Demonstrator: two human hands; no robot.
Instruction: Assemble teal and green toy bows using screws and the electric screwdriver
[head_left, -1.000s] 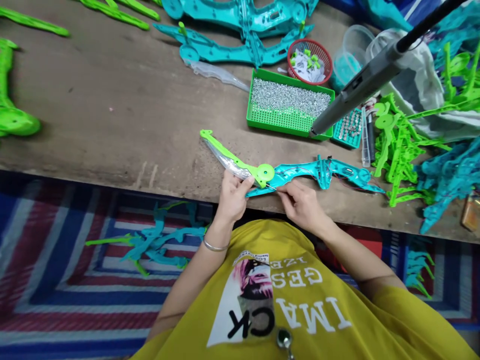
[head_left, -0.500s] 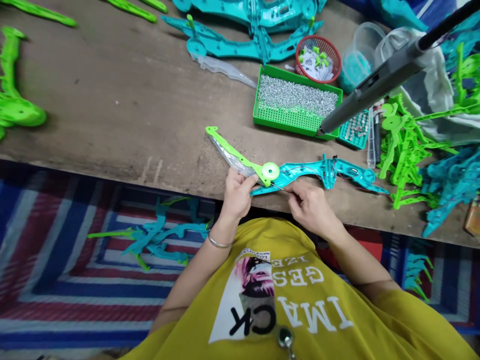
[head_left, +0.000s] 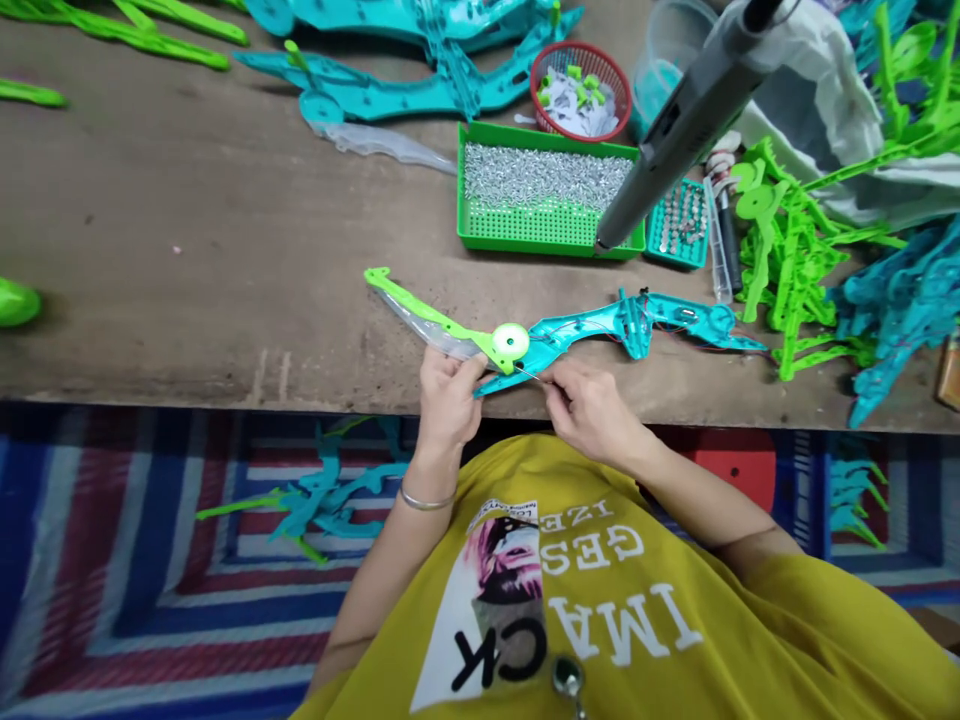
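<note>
A toy bow's turquoise plastic body lies near the table's front edge, with thin wires along it. At its left end sit a bright green limb with a round disc and a clear plastic piece beneath. My left hand is closed around the limb and clear piece near the joint. My right hand pinches a thin metal rod-like tool, its tip at the joint just below the disc. The tool's exact kind is too small to make out.
Above the work hangs a grey powered screwdriver, in front of a green tray of small screws. A red basket and a teal tray of small metal parts stand nearby. Green parts pile up at right.
The whole view has shifted, so the bow and both hands appear slightly further left. Both hands keep their grips, and the metal tool stays at the joint.
</note>
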